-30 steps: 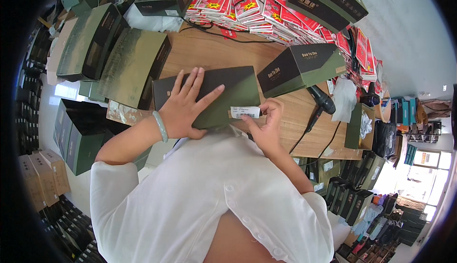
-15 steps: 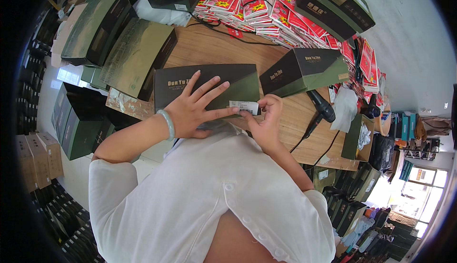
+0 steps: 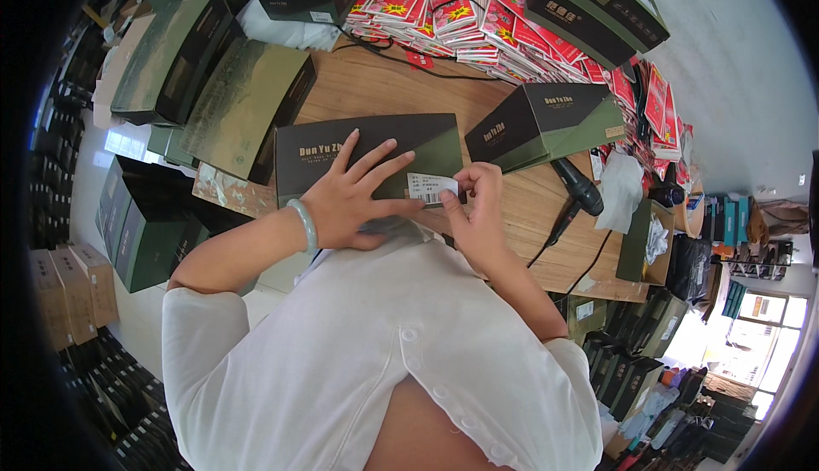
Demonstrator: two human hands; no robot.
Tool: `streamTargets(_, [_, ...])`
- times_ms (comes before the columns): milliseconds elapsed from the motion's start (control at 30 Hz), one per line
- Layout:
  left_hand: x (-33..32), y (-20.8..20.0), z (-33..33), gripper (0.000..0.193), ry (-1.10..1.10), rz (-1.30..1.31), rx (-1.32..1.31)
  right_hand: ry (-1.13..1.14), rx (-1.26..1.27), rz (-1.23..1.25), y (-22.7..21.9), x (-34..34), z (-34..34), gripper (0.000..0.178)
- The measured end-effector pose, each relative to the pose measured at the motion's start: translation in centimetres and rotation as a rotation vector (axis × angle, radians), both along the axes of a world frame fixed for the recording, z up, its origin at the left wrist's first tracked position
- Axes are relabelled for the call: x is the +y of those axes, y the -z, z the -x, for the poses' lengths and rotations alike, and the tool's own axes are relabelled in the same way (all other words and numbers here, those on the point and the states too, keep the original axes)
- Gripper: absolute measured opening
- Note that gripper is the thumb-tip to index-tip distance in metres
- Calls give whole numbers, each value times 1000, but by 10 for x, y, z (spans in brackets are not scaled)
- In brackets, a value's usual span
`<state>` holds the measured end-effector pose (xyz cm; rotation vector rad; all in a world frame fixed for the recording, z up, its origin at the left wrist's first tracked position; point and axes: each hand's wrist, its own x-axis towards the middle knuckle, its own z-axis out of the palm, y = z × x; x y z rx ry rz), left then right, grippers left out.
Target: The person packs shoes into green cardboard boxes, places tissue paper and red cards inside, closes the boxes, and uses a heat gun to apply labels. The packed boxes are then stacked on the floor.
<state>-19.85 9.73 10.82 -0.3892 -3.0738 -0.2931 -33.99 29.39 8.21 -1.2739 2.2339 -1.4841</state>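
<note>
A black and green shoebox lies on the wooden table right in front of me, its long side facing up at me. My left hand rests on that face with fingers spread, a pale bangle at the wrist. At the box's lower right corner is a white printed label. My right hand pinches the label's right edge between thumb and curled forefinger. Whether that edge is lifted or stuck down I cannot tell. To the right stands a second, similar shoebox, angled away.
Behind it a black hair dryer lies with its cord trailing over the table. Stacks of red printed packets cover the far edge. More shoeboxes crowd the left side. An open box sits at the right edge.
My left fingertips have drawn back from the label, so more of its face shows. The right thumb has shifted right, toward the label's edge. The box has barely moved.
</note>
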Motion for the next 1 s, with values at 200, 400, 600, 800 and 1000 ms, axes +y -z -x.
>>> streamTargets(200, [12,0,12,77,-45,-22,47,-44,-22,-93,-17,-3,9,13])
streamTargets(400, [21,9,9,78,-155,94,93,-24,-70,-183,-35,-8,11,17])
streamTargets(600, [19,13,9,75,-295,86,95,7,-101,-214,-40,-13,11,17])
streamTargets(800, [20,15,5,70,-182,104,96,35,-113,-298,-42,-11,9,19])
streamTargets(1000, [16,10,1,59,-111,0,68,48,-112,-232,-42,5,3,24])
